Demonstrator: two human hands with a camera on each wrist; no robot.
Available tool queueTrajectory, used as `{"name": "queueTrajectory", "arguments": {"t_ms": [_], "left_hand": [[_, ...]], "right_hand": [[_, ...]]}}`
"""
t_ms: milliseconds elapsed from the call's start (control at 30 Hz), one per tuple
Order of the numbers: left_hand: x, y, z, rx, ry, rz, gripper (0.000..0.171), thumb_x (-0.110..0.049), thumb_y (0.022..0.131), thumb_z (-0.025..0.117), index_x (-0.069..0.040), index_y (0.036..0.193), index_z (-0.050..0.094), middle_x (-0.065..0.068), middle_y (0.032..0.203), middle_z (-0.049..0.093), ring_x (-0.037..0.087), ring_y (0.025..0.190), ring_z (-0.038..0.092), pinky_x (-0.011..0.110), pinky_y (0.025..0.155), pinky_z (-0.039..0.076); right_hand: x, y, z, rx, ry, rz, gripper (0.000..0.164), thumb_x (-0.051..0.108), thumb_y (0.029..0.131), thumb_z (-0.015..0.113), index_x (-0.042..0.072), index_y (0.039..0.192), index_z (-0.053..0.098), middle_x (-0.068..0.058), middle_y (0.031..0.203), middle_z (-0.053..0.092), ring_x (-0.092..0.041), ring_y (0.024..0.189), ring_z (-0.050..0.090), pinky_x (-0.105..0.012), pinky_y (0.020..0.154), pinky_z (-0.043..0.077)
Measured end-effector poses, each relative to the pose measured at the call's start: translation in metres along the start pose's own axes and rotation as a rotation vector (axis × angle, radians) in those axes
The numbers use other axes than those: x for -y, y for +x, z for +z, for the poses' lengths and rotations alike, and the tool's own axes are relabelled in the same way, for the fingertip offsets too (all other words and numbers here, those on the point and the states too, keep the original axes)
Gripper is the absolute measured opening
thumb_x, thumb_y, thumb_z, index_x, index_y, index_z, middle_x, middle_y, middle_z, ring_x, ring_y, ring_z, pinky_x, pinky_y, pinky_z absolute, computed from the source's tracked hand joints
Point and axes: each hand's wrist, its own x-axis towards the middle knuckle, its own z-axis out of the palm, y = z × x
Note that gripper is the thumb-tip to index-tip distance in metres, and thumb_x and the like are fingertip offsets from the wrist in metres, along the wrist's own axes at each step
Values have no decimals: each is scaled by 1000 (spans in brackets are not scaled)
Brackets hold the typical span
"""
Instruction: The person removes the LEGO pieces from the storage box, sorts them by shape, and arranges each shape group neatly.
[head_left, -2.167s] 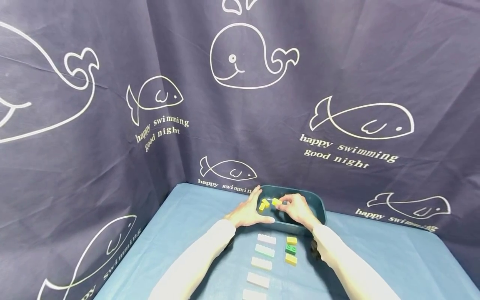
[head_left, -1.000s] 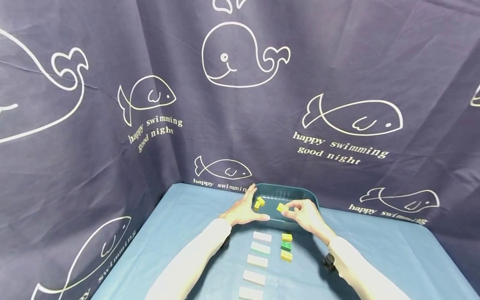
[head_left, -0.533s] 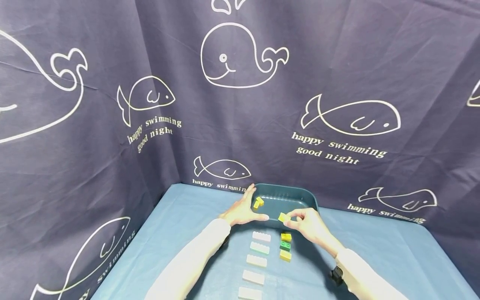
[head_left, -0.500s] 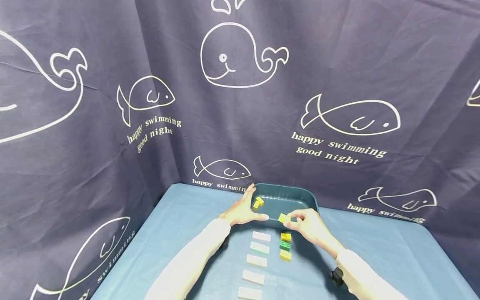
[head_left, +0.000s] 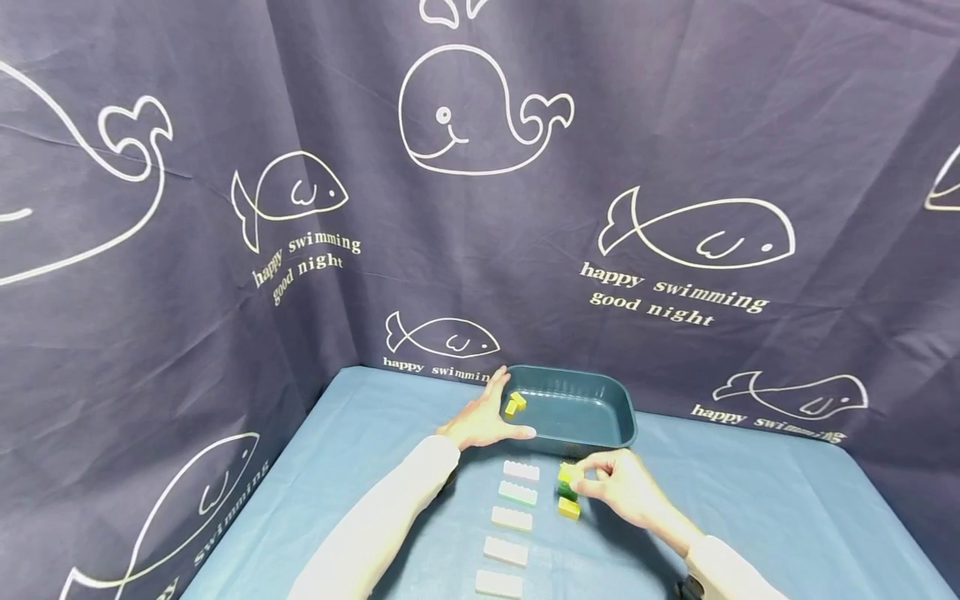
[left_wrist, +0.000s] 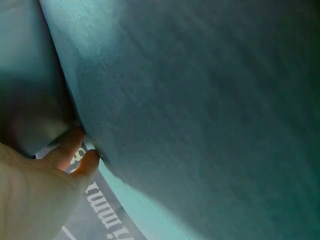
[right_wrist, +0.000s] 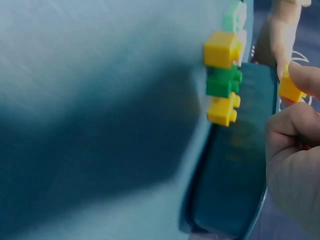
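My right hand (head_left: 622, 486) pinches a small yellow building block (right_wrist: 290, 89) between thumb and finger, above the short row of blocks in front of the bin. That row has a green block (right_wrist: 219, 82) between two yellow ones; in the head view the held block overlaps the far yellow one. The nearer yellow block (head_left: 568, 507) shows fully. My left hand (head_left: 480, 419) rests spread against the left end of the dark teal bin (head_left: 628, 412), thumb along the front rim. Inside, at the left, lie yellow blocks (head_left: 515, 404).
Left of the short row, several long pale blocks lie in a column, among them a pink one (head_left: 521, 472), a mint one (head_left: 517, 493) and a cream one (head_left: 512, 518). A blue cloth (head_left: 750, 517) covers the table. Dark printed curtains (head_left: 525, 250) stand behind and left.
My right hand has lifted the yellow block from the bin, over the front rim and down toward me above the short row. The left hand stays at the bin's left end.
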Motion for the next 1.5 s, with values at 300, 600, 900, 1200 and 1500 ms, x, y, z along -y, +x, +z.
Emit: {"name": "queueTrajectory", "arguments": {"t_ms": [300,600,900,1200,1500], "left_hand": [[2,1,1,-7,0,7,126,-69,80,87,-24,176,19,-14,186,9,44,146,58,57,122,48],[1,0,-1,-1,-16,7,126,-69,79,88,-25,176,20,-14,186,10,44,146,58,58,123,47],[4,2,3,0,-10,1,127,-72,78,87,-26,176,20,-17,185,9,42,147,58,56,124,47],[3,1,1,-4,-5,-1,127,-72,78,87,-28,176,20,-18,185,9,42,148,57,58,124,47],[0,-1,0,-6,-10,-3,127,-73,78,87,-28,176,20,-18,185,9,41,148,58,57,123,48]], "right_hand": [[-6,-27,11,55,37,-18,11,21,83,91,20,93,86,15,60,40,5,55,35,-17,54,31],[-13,-41,21,99,59,-19,13,22,81,93,15,88,85,16,59,42,6,54,37,-16,54,32],[-18,-45,29,143,81,-73,10,19,81,91,15,84,83,17,58,44,8,53,38,-15,53,33],[-17,-45,33,148,70,-76,10,17,77,93,19,82,84,17,62,51,7,55,43,-16,54,35],[-18,-46,36,140,85,-74,12,15,76,93,16,83,84,15,62,54,7,55,45,-16,53,36]]}}
